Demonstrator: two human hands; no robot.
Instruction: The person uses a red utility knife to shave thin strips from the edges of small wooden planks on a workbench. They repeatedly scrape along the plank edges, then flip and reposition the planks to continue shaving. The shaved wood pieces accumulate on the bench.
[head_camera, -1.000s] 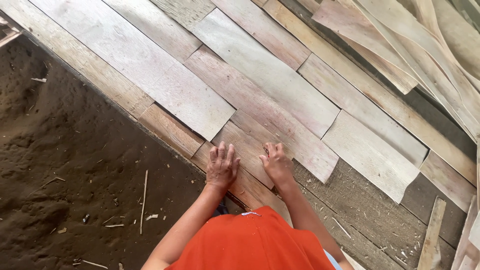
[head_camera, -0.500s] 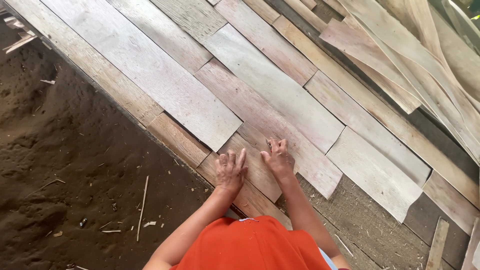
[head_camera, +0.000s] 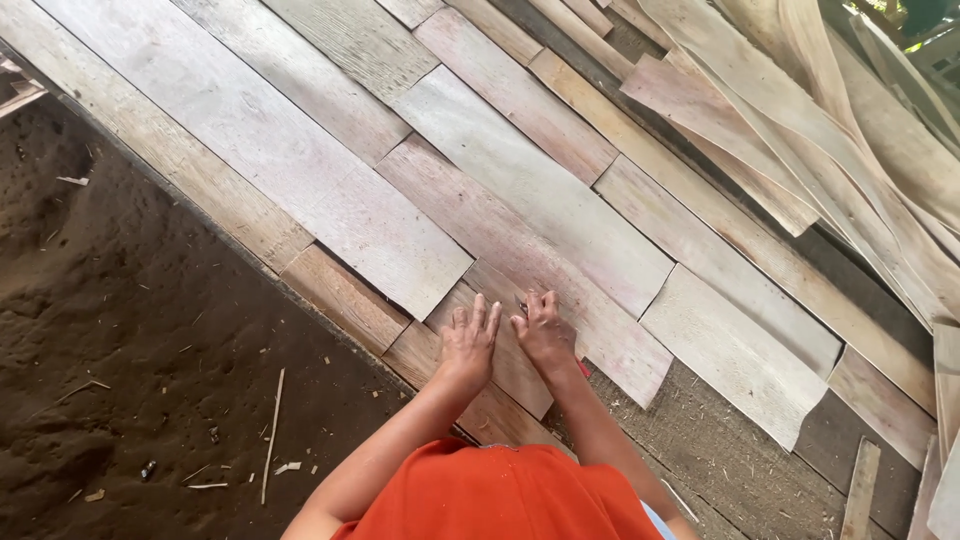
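Both hands lay flat on one narrow veneer strip (head_camera: 505, 345), a thin, pale pinkish-brown sheet of wood with a fine lengthwise grain and a rough-cut end. The strip lay in the lower middle of the view, near the edge of a wide spread of overlapping veneer sheets (head_camera: 300, 150), and ran slantwise towards the person's orange shirt (head_camera: 500, 495).

The left hand (head_camera: 468, 343) pressed palm-down with its fingers slightly spread, gripping nothing. The right hand (head_camera: 545, 330) rested just beside it, almost touching, its fingers closer together and bent a little at the knuckles (whether something small sat under the fingertips could not be told).

To the left lay dark soil (head_camera: 120, 330) scattered with wood splinters (head_camera: 271, 435). Curled, loose veneer sheets (head_camera: 850, 130) were heaped at the upper right.
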